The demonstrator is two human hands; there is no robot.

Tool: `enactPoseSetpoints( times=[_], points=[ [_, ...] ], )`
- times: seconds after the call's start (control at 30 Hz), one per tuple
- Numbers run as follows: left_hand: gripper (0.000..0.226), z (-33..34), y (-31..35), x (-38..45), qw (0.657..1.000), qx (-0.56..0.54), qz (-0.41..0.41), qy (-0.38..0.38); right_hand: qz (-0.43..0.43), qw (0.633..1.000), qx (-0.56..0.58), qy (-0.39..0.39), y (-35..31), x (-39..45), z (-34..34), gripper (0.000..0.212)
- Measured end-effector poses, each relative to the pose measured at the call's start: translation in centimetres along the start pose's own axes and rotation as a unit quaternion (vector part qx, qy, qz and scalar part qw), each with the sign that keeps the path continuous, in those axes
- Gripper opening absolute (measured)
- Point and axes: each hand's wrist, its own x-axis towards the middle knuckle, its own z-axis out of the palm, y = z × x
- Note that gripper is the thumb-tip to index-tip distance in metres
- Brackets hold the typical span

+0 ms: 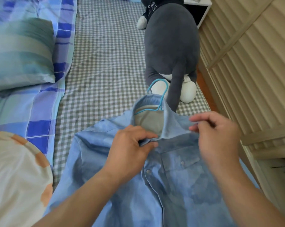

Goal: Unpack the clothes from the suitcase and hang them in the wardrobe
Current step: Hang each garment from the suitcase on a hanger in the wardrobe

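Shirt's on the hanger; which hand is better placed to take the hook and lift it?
Probably the right hand: it pinches only the light blue denim shirt's collar tip, nearer the turquoise wire hanger.

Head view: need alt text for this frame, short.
Two hands work at the collar of a light blue snap-button shirt lying on a checked bed sheet: the left hand pinches the collar front, the right hand pinches the collar tip. A blue hanger sits inside the neck; a grey plush toy lies beyond.
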Motion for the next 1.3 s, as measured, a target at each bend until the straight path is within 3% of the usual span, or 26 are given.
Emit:
enactPoseSetpoints(
  times=[0.07, 0.17, 0.23, 0.27, 0.37, 0.43, 0.53, 0.63, 0.7, 0.77, 0.93, 1.1, 1.3],
  points=[
    [0.012, 0.1, -0.3, -0.4, 0.998, 0.042, 0.042, -0.011, -0.039, 0.999, -0.013, -0.036, -0.5, 3.7, 1.4, 0.021],
    [0.01, -0.4, -0.4, -1.0, 0.987, 0.12, 0.097, -0.046, -0.032, 0.96, -0.06, -0.271, -1.1, 7.5, 4.9, 0.051],
    [0.012, -0.9, -0.4, -1.7, 0.976, 0.148, 0.137, -0.081, -0.09, 0.93, -0.163, -0.319, -1.2, 7.8, 6.6, 0.028],
    [0.015, -1.1, -0.2, -2.2, 0.971, 0.153, 0.153, -0.102, -0.129, 0.923, -0.214, -0.292, -1.1, 7.6, 6.8, 0.022],
    [0.034, -2.4, 1.0, -4.2, 0.965, 0.172, 0.158, -0.117, -0.21, 0.914, -0.27, -0.219, -1.6, 5.3, 4.7, 0.033],
    [0.04, -4.2, 3.0, -5.0, 0.966, 0.179, 0.154, -0.104, -0.236, 0.904, -0.269, -0.232, -2.6, 3.2, 2.1, 0.034],
    [0.041, -7.3, 9.9, -6.4, 0.966, 0.148, 0.191, -0.096, -0.247, 0.919, -0.214, -0.221, -6.9, -0.2, -3.5, 0.038],
    [0.04, -10.4, 16.5, -8.2, 0.962, 0.109, 0.247, -0.046, -0.223, 0.96, -0.106, -0.131, -11.8, -1.7, -10.5, 0.036],
    [0.039, -12.3, 19.3, -8.4, 0.962, 0.14, 0.233, 0.029, -0.173, 0.981, -0.051, -0.072, -14.3, -2.4, -16.0, 0.041],
    [0.039, -13.1, 22.7, -8.6, 0.959, 0.188, 0.204, 0.052, -0.124, 0.99, -0.048, -0.037, -16.7, -3.6, -21.9, 0.048],
    [0.041, -11.2, 35.7, -9.6, 0.908, 0.305, 0.281, 0.055, -0.148, 0.978, -0.144, -0.006, -23.4, -8.6, -33.8, 0.051],
    [0.051, -9.7, 45.9, -14.9, 0.889, 0.271, 0.357, 0.092, -0.172, 0.968, -0.167, 0.077, -28.3, -14.1, -44.3, 0.053],
    [0.033, -7.6, 54.5, -20.1, 0.853, 0.226, 0.452, 0.132, -0.191, 0.969, -0.083, 0.134, -29.6, -22.1, -55.1, 0.053]
  ],
)
